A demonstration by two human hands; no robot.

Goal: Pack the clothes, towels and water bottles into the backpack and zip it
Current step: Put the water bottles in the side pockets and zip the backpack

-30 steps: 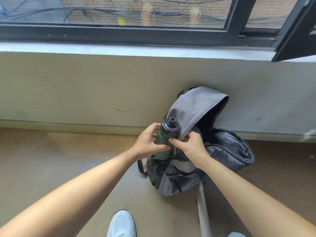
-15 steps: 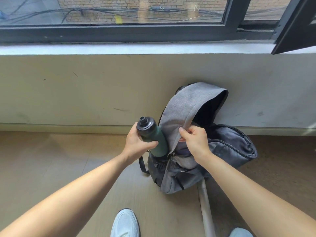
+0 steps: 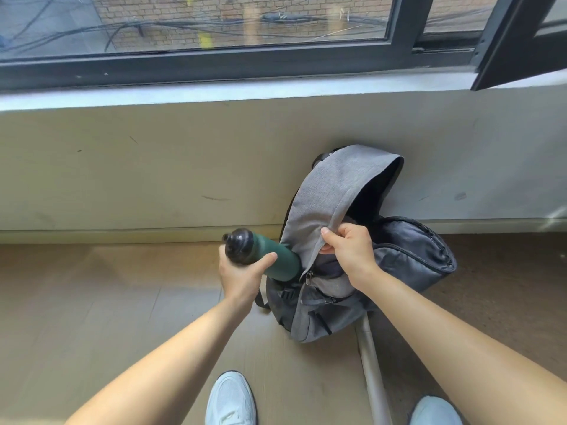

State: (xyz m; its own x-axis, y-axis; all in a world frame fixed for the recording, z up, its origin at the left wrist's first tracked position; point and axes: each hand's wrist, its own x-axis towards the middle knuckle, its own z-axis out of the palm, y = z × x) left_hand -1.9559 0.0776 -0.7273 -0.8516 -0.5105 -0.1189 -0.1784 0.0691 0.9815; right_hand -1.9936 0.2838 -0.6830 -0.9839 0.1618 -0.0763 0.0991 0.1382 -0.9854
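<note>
A grey backpack (image 3: 325, 191) leans against the wall under the window, its main compartment unzipped and its black front panel (image 3: 411, 250) folded down to the right. My right hand (image 3: 349, 246) pinches the edge of the grey flap and holds it up. My left hand (image 3: 242, 277) grips a dark green water bottle (image 3: 279, 259) with a black cap. The bottle is tilted, cap to the left, and its base is hidden behind the bag's left side by the zipper. Folded cloth shows inside the opening.
A pale wall (image 3: 153, 167) and baseboard run behind the bag, with a dark-framed window (image 3: 214, 59) above. A grey metal tube (image 3: 371, 363) lies on the floor in front of the bag. My two light shoes, left (image 3: 230, 400) and right (image 3: 435, 412), stand at the bottom edge.
The bottle went from upright in front of the opening to the bag's left side and tilted over, cap leftward. My right hand shifted from the bottle area to lifting the flap edge.
</note>
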